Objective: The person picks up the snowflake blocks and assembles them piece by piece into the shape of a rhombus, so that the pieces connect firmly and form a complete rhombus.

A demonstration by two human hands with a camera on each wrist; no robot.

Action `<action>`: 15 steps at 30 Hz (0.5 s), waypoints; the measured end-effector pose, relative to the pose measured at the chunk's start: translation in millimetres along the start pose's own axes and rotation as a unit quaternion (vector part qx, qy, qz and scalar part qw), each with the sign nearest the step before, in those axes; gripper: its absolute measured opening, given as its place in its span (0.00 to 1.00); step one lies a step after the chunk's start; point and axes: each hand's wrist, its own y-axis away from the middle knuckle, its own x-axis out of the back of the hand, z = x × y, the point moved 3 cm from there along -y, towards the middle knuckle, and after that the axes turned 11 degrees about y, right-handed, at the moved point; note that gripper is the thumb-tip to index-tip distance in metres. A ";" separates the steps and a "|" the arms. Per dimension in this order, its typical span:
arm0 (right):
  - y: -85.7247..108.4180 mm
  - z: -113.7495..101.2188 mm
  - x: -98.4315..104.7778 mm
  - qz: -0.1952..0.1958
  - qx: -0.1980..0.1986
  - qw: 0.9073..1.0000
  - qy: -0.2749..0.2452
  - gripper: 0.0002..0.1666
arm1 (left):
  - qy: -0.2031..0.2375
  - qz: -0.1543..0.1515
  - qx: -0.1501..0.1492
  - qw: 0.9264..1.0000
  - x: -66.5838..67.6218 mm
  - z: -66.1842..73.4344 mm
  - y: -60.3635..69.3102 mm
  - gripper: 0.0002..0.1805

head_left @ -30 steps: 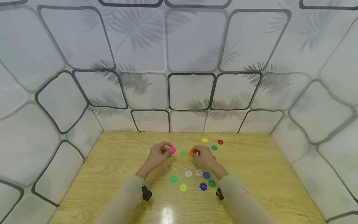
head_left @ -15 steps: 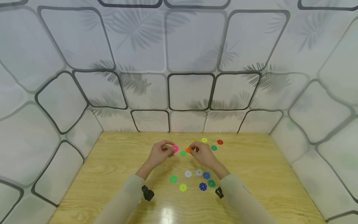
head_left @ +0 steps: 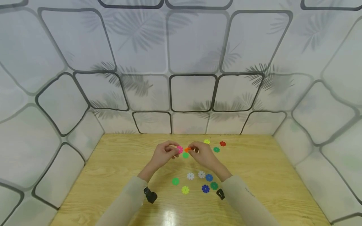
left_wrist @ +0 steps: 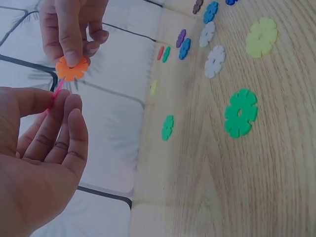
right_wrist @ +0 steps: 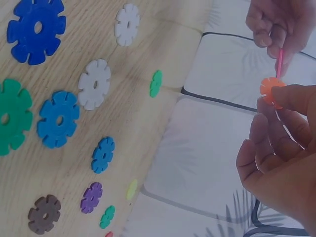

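My left hand [head_left: 165, 153] pinches a pink notched plastic disc [head_left: 180, 149] between thumb and fingers. Across from it, my right hand [head_left: 204, 153] pinches an orange notched disc [head_left: 187, 150]. Both discs are held above the table. In the left wrist view the pink disc [left_wrist: 58, 93] is nearly edge-on, its rim at the lower edge of the orange disc [left_wrist: 72, 69]; I cannot tell whether they interlock. The right wrist view likewise has the orange disc [right_wrist: 271, 89] right by the pink one [right_wrist: 280, 63]. A green disc [head_left: 185, 155] lies on the table below them.
On the wooden table [head_left: 113, 182] lie several more notched discs, including white [head_left: 190, 176], dark blue [head_left: 205, 188], yellow [head_left: 185, 190], green [head_left: 175, 181] and red [head_left: 222, 143]. A purple disc [right_wrist: 91, 197] and a brown disc [right_wrist: 44, 214] show in the right wrist view. A patterned wall covering [head_left: 192, 94] surrounds the table.
Both hands have risen slightly and come closer together, bringing the pink disc rightward and the orange disc leftward until their edges are side by side. The discs on the table have not moved.
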 end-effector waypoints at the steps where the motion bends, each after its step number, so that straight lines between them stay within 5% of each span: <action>1: -0.1 -1.6 1.0 0.002 0.002 1.000 0.001 0.05 | 0.000 -0.001 -0.001 1.000 -0.4 0.9 -0.1 0.13; 15: 0.5 -14.6 9.9 0.004 0.016 1.000 0.021 0.05 | 0.006 -0.011 -0.003 1.000 -3.0 9.4 -0.2 0.13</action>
